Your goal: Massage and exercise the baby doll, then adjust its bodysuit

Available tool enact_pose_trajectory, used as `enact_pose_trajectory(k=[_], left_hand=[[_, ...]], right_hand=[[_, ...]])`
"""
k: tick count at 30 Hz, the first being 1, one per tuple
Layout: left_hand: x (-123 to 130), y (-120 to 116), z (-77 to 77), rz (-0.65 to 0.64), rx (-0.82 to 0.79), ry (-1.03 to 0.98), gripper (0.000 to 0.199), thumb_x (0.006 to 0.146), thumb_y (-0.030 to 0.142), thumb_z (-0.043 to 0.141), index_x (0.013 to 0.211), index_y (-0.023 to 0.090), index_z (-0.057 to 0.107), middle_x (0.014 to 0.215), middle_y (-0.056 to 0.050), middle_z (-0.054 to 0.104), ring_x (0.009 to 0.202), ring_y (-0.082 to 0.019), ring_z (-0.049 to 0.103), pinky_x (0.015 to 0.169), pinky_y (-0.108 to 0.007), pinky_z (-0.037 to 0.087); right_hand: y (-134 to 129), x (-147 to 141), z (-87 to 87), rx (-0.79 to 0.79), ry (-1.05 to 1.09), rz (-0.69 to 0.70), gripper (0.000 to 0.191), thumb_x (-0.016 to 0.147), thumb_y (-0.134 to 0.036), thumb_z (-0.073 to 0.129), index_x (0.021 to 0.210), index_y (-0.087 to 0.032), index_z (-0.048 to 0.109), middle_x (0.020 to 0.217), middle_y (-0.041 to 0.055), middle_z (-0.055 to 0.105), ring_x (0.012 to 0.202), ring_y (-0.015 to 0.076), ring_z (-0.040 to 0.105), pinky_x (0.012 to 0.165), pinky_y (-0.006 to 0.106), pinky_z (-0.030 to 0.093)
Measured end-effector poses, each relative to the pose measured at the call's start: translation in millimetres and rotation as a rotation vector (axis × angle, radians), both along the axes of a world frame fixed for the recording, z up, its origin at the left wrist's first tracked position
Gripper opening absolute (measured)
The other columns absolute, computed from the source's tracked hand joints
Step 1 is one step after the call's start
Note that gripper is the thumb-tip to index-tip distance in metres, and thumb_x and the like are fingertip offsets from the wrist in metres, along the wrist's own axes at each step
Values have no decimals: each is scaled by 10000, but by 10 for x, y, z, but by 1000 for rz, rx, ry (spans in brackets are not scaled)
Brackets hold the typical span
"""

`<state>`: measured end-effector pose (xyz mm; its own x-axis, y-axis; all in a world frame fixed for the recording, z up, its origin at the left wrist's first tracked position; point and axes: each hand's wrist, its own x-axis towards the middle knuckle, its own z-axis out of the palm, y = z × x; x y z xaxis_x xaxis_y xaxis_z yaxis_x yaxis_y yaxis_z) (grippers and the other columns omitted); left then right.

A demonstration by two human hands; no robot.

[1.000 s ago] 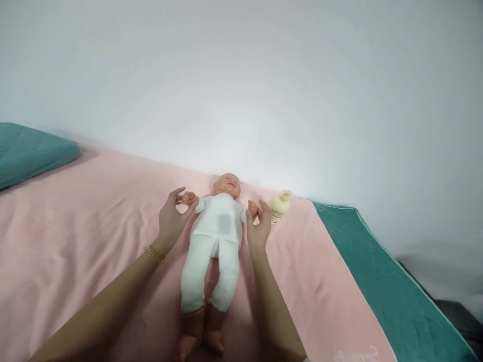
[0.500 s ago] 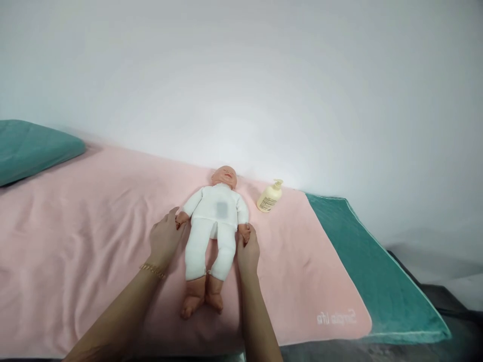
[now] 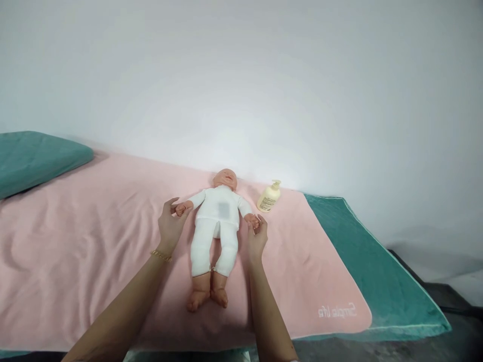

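A baby doll in white clothes lies on its back on a pink blanket, its head toward the wall and its bare feet toward me. Between thumb and fingers, my left hand holds the doll's hand on the left side. My right hand grips the doll's other hand in the same way. Both doll arms are spread out from its body. A gold bracelet circles my left wrist.
A pale yellow pump bottle stands right of the doll's head. At the far left is a green pillow. Green fabric shows beyond the blanket on the right. A white wall rises behind.
Both doll arms have been raised outward and away from its body, with my hands moving up along with them. The doll's legs have shifted slightly to the right in view.
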<state>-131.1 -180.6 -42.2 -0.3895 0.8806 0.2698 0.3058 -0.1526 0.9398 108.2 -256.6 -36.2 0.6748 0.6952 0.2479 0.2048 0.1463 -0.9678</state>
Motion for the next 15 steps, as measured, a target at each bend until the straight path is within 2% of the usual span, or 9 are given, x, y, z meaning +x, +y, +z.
enact_pose_trajectory(k=[4,7,10,15], left_hand=[[94,386,-18,74,151,-313,514,697,380,797,1134,187,609,1055,-85,680,948,-216,661,859,-383,535],[172,682,21,76,215,-457,528,670,373,819,1108,171,602,1095,-100,674,988,-218,662,891,-389,536],[243,938,83,54,209,-485,512,681,379,819,1094,162,607,1082,-106,678,1028,-233,658,913,-395,534],[311,1341,133,-60,124,-463,399,735,369,772,1038,144,640,1046,-109,692,985,-236,666,853,-370,560]], right_hand=[[351,155,105,198,47,40,466,876,-478,570,1217,-161,591,1307,146,644,1211,244,612,1058,415,463],[712,312,140,278,74,84,455,885,-500,550,1184,-159,591,1284,150,656,1209,240,616,1077,441,447],[1110,445,143,306,132,110,457,892,-543,505,1148,-170,574,1234,147,668,1136,228,649,1005,435,500],[1680,531,113,187,140,144,479,911,-573,418,1114,-176,593,1074,110,705,968,211,674,781,364,568]])
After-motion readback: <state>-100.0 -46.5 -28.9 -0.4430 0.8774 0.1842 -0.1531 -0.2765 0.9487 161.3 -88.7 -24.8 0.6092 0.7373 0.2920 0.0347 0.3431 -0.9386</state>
